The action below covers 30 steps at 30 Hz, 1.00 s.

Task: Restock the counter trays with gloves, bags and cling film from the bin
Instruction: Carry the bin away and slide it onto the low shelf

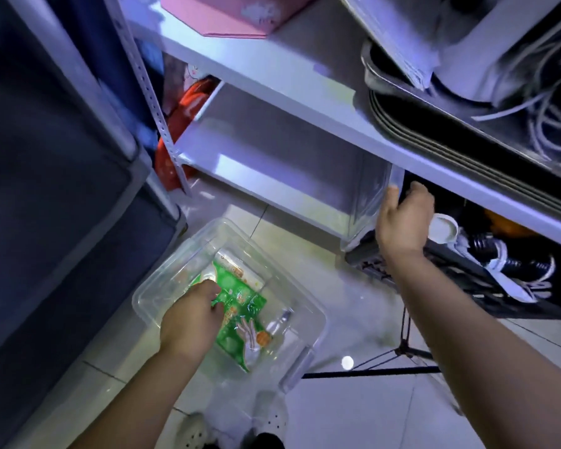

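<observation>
A clear plastic bin (308,314) sits on the tiled floor below me. Inside it lie green printed packets (240,306), one with a picture of gloved hands. My left hand (191,315) reaches down into the bin and its fingers close on the upper edge of the green packet. My right hand (404,218) is up at the shelving unit, fingers curled around the edge of a clear bin lid (363,202) that stands on its side against the shelf.
White metal shelving (272,76) holds a pink box (227,14), stacked dark trays (434,124) and cables (551,102). A dark crate (499,286) with shoes sits at lower right. A black tripod (402,351) stands beside the bin. Dark drawers (46,189) fill the left.
</observation>
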### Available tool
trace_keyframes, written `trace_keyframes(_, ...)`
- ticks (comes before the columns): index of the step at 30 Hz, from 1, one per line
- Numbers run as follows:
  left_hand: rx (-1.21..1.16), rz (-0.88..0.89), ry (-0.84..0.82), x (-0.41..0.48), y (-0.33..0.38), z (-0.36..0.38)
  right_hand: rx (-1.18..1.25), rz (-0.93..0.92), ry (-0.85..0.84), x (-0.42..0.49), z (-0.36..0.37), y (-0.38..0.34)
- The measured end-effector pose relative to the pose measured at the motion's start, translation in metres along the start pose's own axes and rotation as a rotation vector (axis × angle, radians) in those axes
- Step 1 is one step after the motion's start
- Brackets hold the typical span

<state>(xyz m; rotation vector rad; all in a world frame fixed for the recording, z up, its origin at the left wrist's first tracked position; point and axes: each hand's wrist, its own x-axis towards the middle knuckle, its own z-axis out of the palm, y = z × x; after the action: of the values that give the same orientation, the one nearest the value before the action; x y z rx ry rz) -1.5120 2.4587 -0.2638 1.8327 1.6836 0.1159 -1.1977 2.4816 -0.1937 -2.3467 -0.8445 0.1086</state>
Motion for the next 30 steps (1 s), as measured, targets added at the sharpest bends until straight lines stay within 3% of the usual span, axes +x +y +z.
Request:
trace_keyframes(3,-0.004,0.016,-0.001,-0.011,-0.002,0.0,0.079,0.192,-0.151,0.015,0.011,-0.007)
trace_keyframes(6,0.022,-0.008,-0.031,-0.021,-0.012,0.002,0.232,0.244,-0.2,0.011,0.018,-0.015)
trace_keyframes(14,-0.003,0.095,-0.011,-0.016,-0.002,-0.011,0.139,-0.096,-0.306,-0.089,0.022,-0.008)
trace_keyframes(17,-0.132,0.123,-0.037,-0.002,0.014,-0.016,0.1,-0.264,-0.389,-0.138,0.014,-0.002)
trace_keyframes(19,-0.391,0.028,-0.078,0.006,0.024,-0.017,0.047,-0.405,-0.474,-0.17,0.01,0.007)
trace_keyframes(23,-0.951,-0.34,-0.099,0.012,0.03,-0.015,-0.023,-0.606,-0.642,-0.216,0.005,0.03)
trace_keyframes(27,-1.045,-0.493,0.016,-0.003,0.01,-0.001,-0.11,-0.767,-0.727,-0.241,0.003,0.056)
trace_keyframes(30,-1.079,-0.574,0.061,-0.02,-0.013,0.019,-0.19,-0.74,-0.774,-0.246,0.006,0.077)
